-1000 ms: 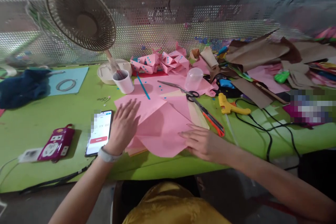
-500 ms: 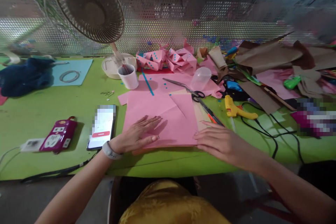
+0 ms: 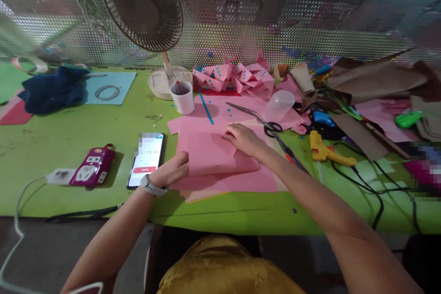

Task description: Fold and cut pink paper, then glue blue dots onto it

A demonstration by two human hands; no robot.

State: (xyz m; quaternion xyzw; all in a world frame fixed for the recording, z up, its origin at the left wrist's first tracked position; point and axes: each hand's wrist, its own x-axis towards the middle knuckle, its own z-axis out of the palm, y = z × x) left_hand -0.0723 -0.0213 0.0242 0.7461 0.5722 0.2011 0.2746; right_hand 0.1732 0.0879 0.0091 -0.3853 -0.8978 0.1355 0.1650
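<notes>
A pink paper sheet [image 3: 220, 156] is bent over on itself above the other pink paper [image 3: 237, 183] on the green table. At its far edge, my right hand [image 3: 246, 140] has its fingers curled and closed on the paper. On the left side, my left hand [image 3: 172, 168], with a pale watch at the wrist, grips the sheet's edge; its fingertips are partly hidden by the paper. Long scissors [image 3: 257, 117] lie just beyond my right hand. A black and orange tool [image 3: 291, 154], perhaps a cutter, lies under my right forearm's far side.
Left of the paper are a phone [image 3: 146, 161] and a purple power socket [image 3: 94, 165]. Behind stand a white cup [image 3: 182, 98], a fan [image 3: 148, 11] and pink folded paper shapes [image 3: 234, 76]. A yellow glue gun [image 3: 327, 150] with black cords and brown paper scraps [image 3: 375, 80] lie right.
Both hands lay flatter on the pink paper before. The sheet's near edge is now lifted and turned away from me, and my right hand has moved inward and away. The view has shifted left.
</notes>
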